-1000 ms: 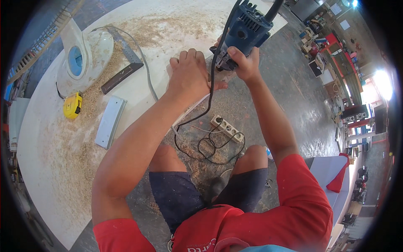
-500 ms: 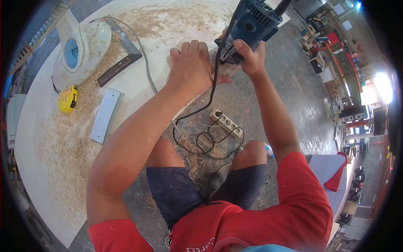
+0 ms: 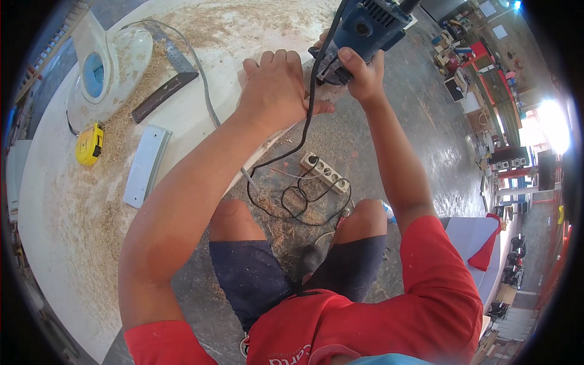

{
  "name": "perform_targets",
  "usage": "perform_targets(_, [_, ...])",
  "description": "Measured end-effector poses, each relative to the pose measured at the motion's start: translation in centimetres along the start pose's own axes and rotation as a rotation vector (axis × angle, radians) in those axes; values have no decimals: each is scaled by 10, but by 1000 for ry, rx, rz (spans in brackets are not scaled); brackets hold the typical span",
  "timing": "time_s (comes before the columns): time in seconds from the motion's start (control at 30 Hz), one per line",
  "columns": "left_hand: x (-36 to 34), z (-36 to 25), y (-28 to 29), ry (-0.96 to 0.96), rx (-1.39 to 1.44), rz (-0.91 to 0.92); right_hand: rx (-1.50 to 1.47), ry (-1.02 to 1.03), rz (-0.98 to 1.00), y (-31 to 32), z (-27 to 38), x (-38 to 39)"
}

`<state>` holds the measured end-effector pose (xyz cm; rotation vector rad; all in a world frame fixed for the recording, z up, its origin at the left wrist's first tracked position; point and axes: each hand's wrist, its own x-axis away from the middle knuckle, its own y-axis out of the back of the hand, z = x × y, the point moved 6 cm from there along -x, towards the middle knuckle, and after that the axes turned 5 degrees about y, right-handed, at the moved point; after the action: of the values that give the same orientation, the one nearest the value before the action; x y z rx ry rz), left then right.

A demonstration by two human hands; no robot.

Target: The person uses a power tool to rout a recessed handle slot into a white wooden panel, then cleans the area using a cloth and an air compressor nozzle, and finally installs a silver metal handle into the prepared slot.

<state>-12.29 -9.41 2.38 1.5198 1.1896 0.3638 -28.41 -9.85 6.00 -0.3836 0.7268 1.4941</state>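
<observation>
My right hand (image 3: 367, 78) grips a blue router (image 3: 372, 29), a corded power tool with a small base, at the edge of a white curved tabletop (image 3: 210, 149). A black cord (image 3: 302, 143) runs from the router past my left wrist. My left hand (image 3: 272, 85) rests palm down on the tabletop by that edge, close to the router. Its thumb sticks out past the edge; its fingertips are partly hidden. The router bit cannot be made out.
On the sawdust-covered tabletop lie a yellow tape measure (image 3: 90, 144), a grey-white plate (image 3: 146, 165), a dark-handled square (image 3: 164, 97) and a white round-based object with a blue centre (image 3: 94, 75). A grey cable (image 3: 208, 94) crosses it. Below, a power strip (image 3: 325, 173) lies between my knees.
The view has shifted slightly, so the things on the tabletop sit a little further left and higher. My right hand keeps its grip on the router, and my left hand stays by the edge.
</observation>
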Motion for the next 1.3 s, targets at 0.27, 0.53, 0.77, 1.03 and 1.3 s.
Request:
perform_targets(0.27, [-1,-1,-1,-2,-24,12,14,23,0,1,-2,-1])
perform_targets(0.53, [0,-3,-1,2,-49,41,-3,3,13,2,-4,-1])
perform_targets(0.77, [0,-3,-1,-6,-2,-28,8,-12,-9,2,-3,0])
perform_targets(1.03, [-1,-1,3,16,-19,2,5,-23,-17,-4,4,2])
perform_targets(1.3, [-1,-2,1,26,0,28,19,-21,-23,0,2,4])
